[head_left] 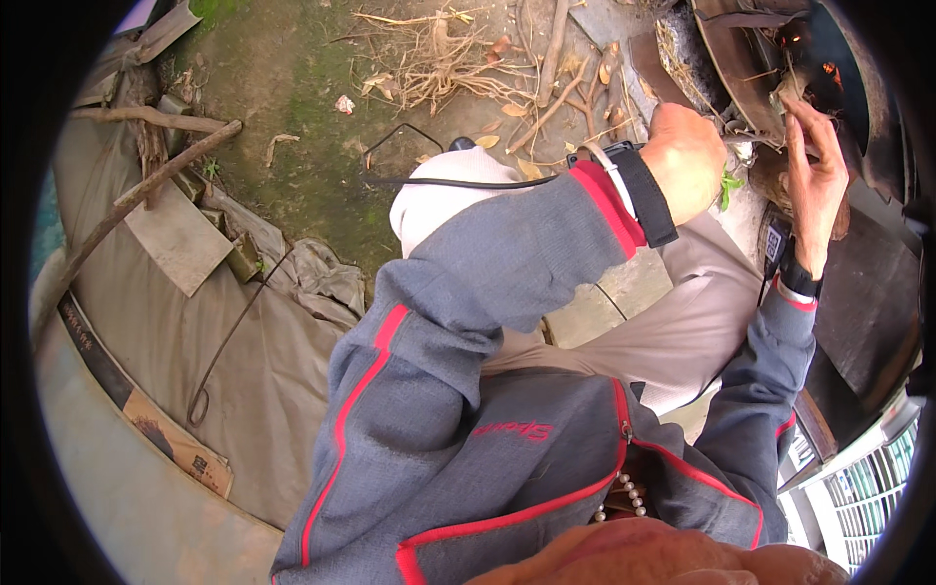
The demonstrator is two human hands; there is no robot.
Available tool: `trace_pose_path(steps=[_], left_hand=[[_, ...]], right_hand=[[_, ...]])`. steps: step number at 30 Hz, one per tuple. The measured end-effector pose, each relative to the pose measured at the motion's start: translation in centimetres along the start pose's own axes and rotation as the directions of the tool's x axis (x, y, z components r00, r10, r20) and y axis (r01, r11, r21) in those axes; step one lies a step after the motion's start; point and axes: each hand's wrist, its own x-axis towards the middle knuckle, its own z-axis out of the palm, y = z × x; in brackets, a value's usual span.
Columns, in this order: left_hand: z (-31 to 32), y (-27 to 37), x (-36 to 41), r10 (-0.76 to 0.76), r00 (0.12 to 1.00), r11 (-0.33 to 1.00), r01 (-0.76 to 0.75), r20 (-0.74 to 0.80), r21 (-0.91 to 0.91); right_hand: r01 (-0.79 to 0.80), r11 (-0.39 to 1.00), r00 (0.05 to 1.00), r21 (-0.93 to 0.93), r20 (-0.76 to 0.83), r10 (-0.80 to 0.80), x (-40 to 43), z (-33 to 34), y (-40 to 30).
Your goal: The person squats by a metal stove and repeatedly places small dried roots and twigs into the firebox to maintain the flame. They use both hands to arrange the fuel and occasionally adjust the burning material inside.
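My left hand [684,161] is curled with its back to me, reaching across my knees beside thin dry stalks [702,84]. Its fingers are hidden, so I cannot tell what they hold. Farther right, my right hand [815,153] extends its fingers to a pale dry piece of plant matter [790,86] at the mouth of a stove [866,80]. The fingertips reach that piece; whether they grip it is unclear. Behind it, embers [832,72] glow orange in the dark opening. Both wrists wear black straps.
Dry roots [439,66] and sticks [552,58] lie on mossy ground ahead. A bent black metal rod [468,181] extends past my knee. To the left are a brown tarp [248,409], a long branch [157,183] and a hooked rod [241,329]. A dark panel [866,300] stands at right.
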Motion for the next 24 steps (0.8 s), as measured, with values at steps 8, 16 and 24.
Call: trace_pose_path(steps=[8, 16, 24], left_hand=[[-0.1, 0.4, 1.6, -0.020, 0.983, 0.996, 0.003, 0.184, 0.093], [1.1, -1.2, 1.6, -0.033, 0.991, 0.989, 0.014, 0.129, 0.148], [3.5, -1.7, 1.8, 0.006, 1.000, 0.961, -0.003, -0.010, 0.277]], right_hand=[[-0.113, 0.990, 0.977, 0.085, 0.193, 0.095, -4.7, 1.6, -0.6], [-0.129, 0.980, 0.943, 0.150, 0.323, 0.075, -5.1, 1.7, 0.4], [-0.109, 0.981, 0.925, 0.159, 0.377, 0.042, -5.8, 1.6, 0.9]])
